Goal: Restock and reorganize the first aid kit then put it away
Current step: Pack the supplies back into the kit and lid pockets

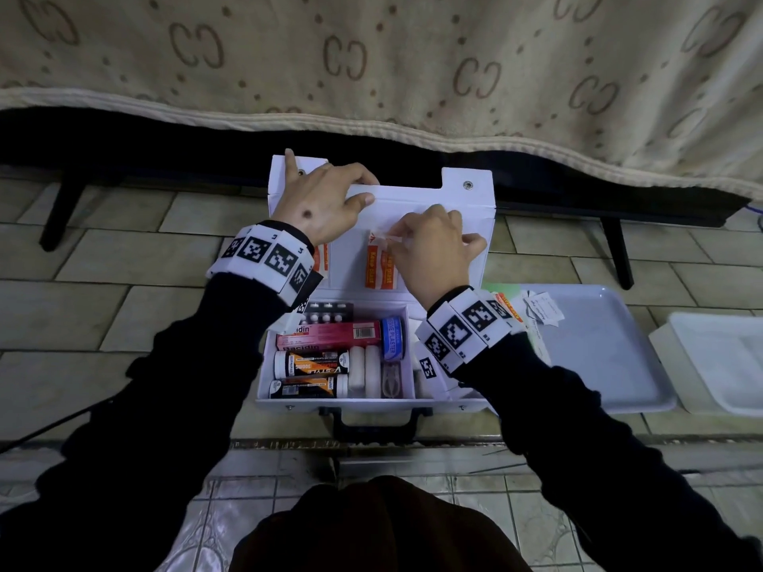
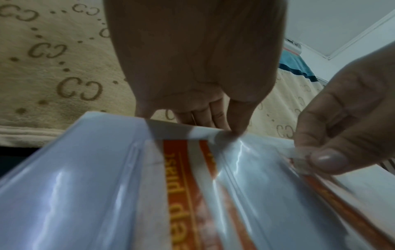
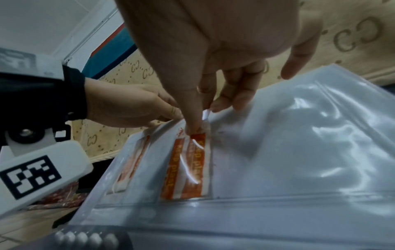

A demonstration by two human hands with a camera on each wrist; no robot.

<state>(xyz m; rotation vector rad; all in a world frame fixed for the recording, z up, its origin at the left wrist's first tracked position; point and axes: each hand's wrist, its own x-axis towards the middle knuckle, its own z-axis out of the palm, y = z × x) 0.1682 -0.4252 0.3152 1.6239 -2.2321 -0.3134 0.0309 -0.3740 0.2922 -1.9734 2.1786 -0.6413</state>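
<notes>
The white first aid kit [image 1: 371, 403] lies open on the tiled floor, its lid [image 1: 466, 200] standing up toward the bed. Clear pockets line the inside of the lid. My left hand [image 1: 363, 187] pinches the top edge of the left pocket [image 2: 213, 133], thumb in front and fingers behind. My right hand [image 1: 392, 241] pinches the top of an orange-and-white plaster strip [image 3: 188, 165] that sits partway in the middle pocket. Another plaster strip [image 1: 320, 258] shows in the pocket under my left wrist.
The kit's base holds a red box [image 1: 330, 334], two orange-black tubes [image 1: 309, 363], a blue roll [image 1: 391, 338] and a blister pack. A pale tray [image 1: 611, 365] with paper sachets [image 1: 541, 311] lies to the right, with a white container [image 1: 722, 357] beyond it. The blanket-covered bed [image 1: 371, 55] stands behind.
</notes>
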